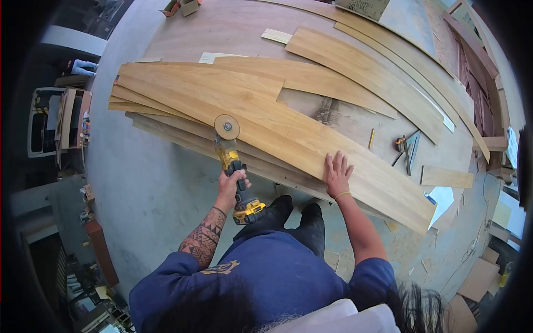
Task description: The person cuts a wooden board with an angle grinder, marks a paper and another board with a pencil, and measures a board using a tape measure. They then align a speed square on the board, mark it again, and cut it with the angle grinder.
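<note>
My left hand (pixel 232 184) is wrapped round the grip of a yellow and black cordless angle grinder (pixel 226 152). Its round disc points away from me, beside the near edge of the planks, and its battery sits close to my body. Whether the disc is spinning cannot be made out. My right hand (pixel 337 173) lies flat with fingers spread on a long wooden plank (pixel 266 123). This plank is on top of a fanned stack of boards (pixel 255 149) that runs across in front of me.
More long boards (pixel 361 66) lie beyond the stack. A pencil (pixel 371 137), a tape measure (pixel 399 144) and a blue triangular square (pixel 412 149) rest on the work surface at right. A short board piece (pixel 446 176) lies nearby. Another person's legs (pixel 84 67) show at far left.
</note>
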Available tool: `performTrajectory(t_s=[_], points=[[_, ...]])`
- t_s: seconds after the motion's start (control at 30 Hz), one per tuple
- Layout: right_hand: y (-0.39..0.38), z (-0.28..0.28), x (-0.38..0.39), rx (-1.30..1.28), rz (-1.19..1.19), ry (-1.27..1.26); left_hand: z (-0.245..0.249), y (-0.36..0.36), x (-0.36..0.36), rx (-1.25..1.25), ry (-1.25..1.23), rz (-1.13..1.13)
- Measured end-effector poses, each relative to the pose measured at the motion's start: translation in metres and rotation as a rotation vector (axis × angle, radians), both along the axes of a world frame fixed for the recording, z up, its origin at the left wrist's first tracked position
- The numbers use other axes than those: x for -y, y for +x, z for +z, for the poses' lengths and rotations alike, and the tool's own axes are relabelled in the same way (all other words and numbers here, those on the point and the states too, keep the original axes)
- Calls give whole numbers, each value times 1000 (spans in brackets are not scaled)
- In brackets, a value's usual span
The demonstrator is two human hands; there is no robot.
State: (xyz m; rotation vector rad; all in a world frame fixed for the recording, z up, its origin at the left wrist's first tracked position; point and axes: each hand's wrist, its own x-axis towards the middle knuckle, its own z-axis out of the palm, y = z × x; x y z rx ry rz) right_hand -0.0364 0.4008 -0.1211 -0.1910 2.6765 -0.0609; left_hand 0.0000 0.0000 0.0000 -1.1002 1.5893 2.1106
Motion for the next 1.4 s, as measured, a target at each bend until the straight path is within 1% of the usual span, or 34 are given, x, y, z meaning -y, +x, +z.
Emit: performTrajectory(t_s=[0.07, 0.1, 0.17, 0.2, 0.23, 0.27, 0.3, 0.33, 0.37, 0.4, 0.43, 0.5, 0.57, 0.63, 0.67, 0.73, 0.77, 0.83, 0.97, 1.07, 1.13, 1.4], points=[[8, -9, -8, -129, 17, -12, 1, -6, -14, -57, 9, -41], [7, -20, 27, -134, 10, -44, 10, -14, 13, -60, -24, -47], [-15, -35, 14, -278, 25, 79, -3, -57, -5, -201, -82, -136], [-11, -24, 14, -260, 20, 83, 0, -68, -17, -195, -16, -71], [-11, 0, 20, -86, -144, 16, 3, -79, -16, -177, -20, -80], [-19, 22, 25, 74, -309, -49, 3, -98, -15, -169, -75, -232], [-29, 32, 27, 70, -321, -51, 1, -118, -16, -168, -129, -385], [-35, 39, 28, 124, -397, -43, -4, -135, -17, -165, -129, -395], [-39, 41, 30, 180, -472, -34, -8, -151, -18, -177, -189, -500], [-39, 34, 30, 186, -480, -33, -13, -163, -21, -188, -247, -605], [-39, 24, 30, 166, -483, -7, -27, -171, -24, -186, -242, -613], [-36, 14, 28, 152, -497, 19, -54, -180, -31, -252, -497, -763], [-35, 14, 28, 168, -502, -7, -71, -181, -34, -230, -501, -788], [-39, 14, 28, 180, -511, -10, -87, -180, -38, -328, -712, -806], [-40, 14, 29, 193, -511, -14, -94, -178, -39, -326, -713, -813], [-41, 19, 30, 211, -513, -19, -99, -176, -43, -346, -795, -763], [-42, 21, 29, 225, -507, -20, -101, -176, -43, -349, -793, -767], [-43, 20, 28, 221, -509, -13, -93, -177, -43, -247, -599, -740], [-41, 17, 30, 216, -500, 13, -81, -177, -42, -279, -603, -771], [-41, 19, 29, 220, -505, -9, -85, -178, -42, -356, -675, -814], [-42, 23, 29, 223, -507, -13, -85, -179, -46, -303, -709, -817], [-43, 18, 26, 207, -509, -7, -78, -188, -57, -270, -711, -800]])
